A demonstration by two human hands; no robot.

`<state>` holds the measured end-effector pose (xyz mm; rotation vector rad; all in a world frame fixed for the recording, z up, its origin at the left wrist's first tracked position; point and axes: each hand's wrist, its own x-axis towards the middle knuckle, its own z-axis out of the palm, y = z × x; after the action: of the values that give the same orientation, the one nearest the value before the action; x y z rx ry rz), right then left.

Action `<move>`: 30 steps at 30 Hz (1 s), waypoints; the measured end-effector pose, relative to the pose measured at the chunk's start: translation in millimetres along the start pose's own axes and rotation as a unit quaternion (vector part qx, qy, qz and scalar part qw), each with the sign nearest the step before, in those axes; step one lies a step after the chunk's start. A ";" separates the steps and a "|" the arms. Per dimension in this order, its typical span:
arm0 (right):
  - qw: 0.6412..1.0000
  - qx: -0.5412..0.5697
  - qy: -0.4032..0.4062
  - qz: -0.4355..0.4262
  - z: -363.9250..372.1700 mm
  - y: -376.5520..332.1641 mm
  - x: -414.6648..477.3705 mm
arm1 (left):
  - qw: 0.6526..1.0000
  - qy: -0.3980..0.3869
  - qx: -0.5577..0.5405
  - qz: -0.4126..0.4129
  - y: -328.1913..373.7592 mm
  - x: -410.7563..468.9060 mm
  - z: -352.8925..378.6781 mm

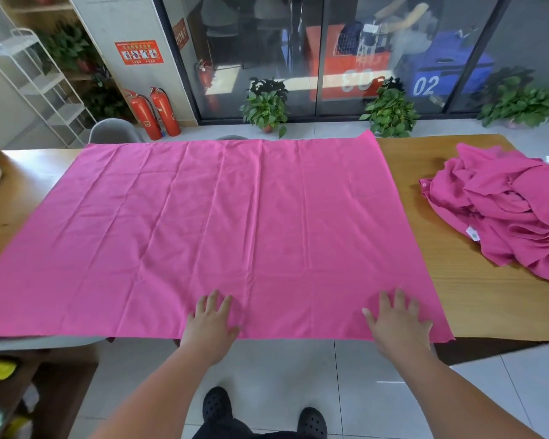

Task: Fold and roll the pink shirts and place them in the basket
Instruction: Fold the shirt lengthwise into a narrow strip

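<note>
Palms faced down as we reached both bare forearms forward over the near edge of the desk (463, 299). Our left hand (211, 318) lay flat on the pink cloth (222, 217) just inside its near hem, with the fingers straight and slightly fanned and the thumb out to the right, gripping nothing. Our right hand (396, 323) rested the same way further right, near the cloth's near right corner, fingers spread and released, thumb pointing toward the left hand. The two hands were well apart. The cloth was spread flat across most of the desk, creased in long lines. The pink shirts (507, 213) sat in a crumpled heap on the bare wood to the right, apart from the cloth and from both hands.
</note>
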<state>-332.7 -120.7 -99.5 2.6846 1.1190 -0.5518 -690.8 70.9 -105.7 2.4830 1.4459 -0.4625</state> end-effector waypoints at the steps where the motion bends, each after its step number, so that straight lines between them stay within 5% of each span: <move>1: 1.000 -0.001 0.000 -0.024 1.5 -8.0 -0.3 | 1.000 -0.002 0.009 0.000 -6.4 -1.1 2.5; 12: 0.990 -0.007 -0.028 -0.138 -7.2 -129.6 -16.5 | 0.999 0.012 -0.037 -0.012 -81.7 17.0 -10.4; 30: 0.979 -0.046 -0.058 -0.192 12.0 -462.0 -72.3 | 0.992 0.053 -0.049 -0.101 -401.9 4.9 -14.2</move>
<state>-712.4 152.4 -92.2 2.3328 1.5956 -0.6842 -1037.2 275.3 -110.5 2.3282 1.7272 -0.2924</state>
